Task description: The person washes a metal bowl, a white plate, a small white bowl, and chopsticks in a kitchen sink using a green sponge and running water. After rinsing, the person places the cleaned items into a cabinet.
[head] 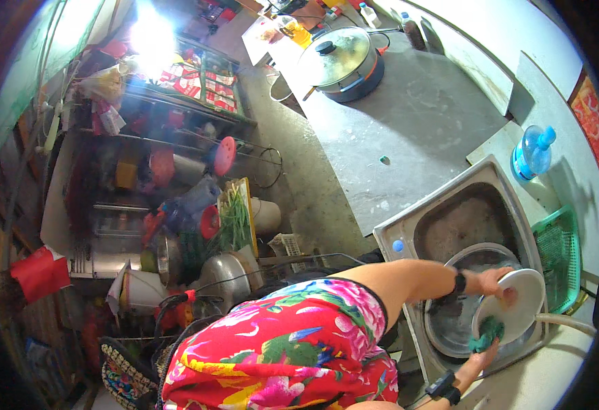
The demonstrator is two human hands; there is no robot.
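My left hand (491, 283) grips the rim of a white bowl (527, 302), with the thumb over its inner side. The bowl is tilted, its inside turned up. My right hand (484, 354) presses a wet-looking green scouring cloth (488, 332) against the bowl's near lower edge. Most of the right fingers are hidden behind the cloth. Beneath both hands a round metal basin (435, 333) with water in it stands in the stainless steel sink (412, 228). A pale hose (561, 320) reaches in from the right, its end beside the bowl.
A green plastic basket (558, 261) and a blue-tinted bottle (530, 154) stand beyond the sink. On the grey counter (412, 123), a lidded pan (338, 56) sits on a round dark base. A green scrap (384, 160) lies nearby. Shelves behind me hold spring onions (235, 215) and pots (228, 279).
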